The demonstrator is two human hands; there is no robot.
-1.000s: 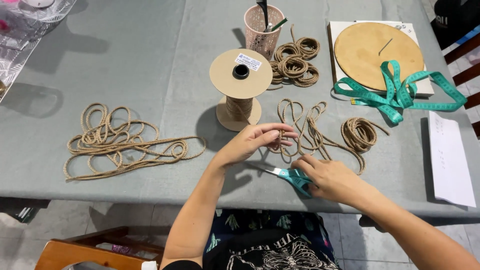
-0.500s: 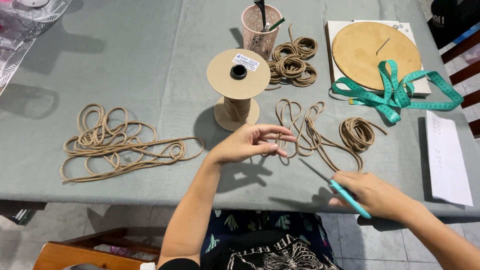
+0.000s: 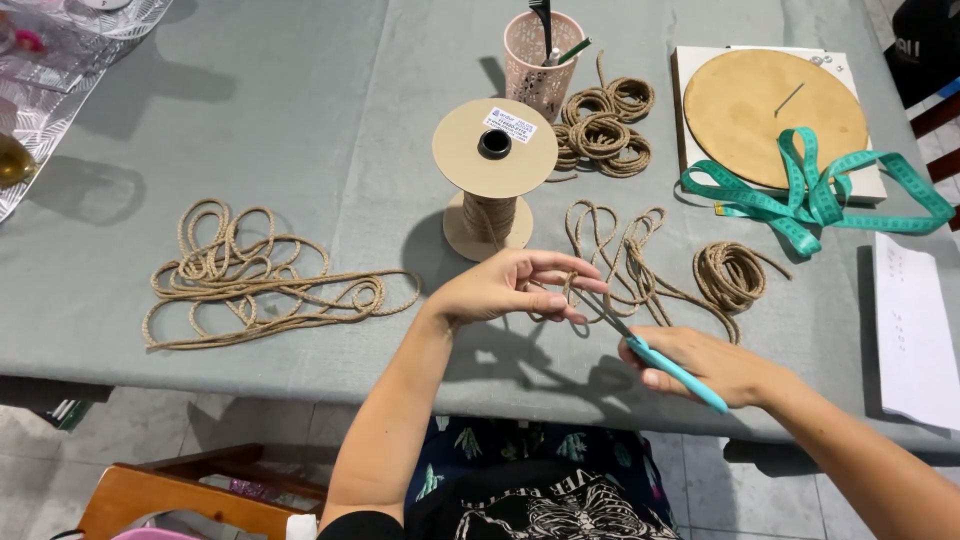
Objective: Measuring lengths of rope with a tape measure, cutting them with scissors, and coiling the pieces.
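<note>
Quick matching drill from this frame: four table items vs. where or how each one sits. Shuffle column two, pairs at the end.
1 spool
2 measuring tape
3 scissors
4 pink cup

A draped over the round wooden board
B in the right hand
C upright, mid-table, beyond the left hand
D far side, holding tools

Pairs: 1-C, 2-A, 3-B, 4-D

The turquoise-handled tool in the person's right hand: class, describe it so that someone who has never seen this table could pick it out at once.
Start at the grey table and find the cardboard spool at its middle. Just in front of the spool are the left hand and right hand; the right hand holds the tool. It is slim with a turquoise handle and a dark metal tip, straight and rigid unlike the limp green measuring tape.
</note>
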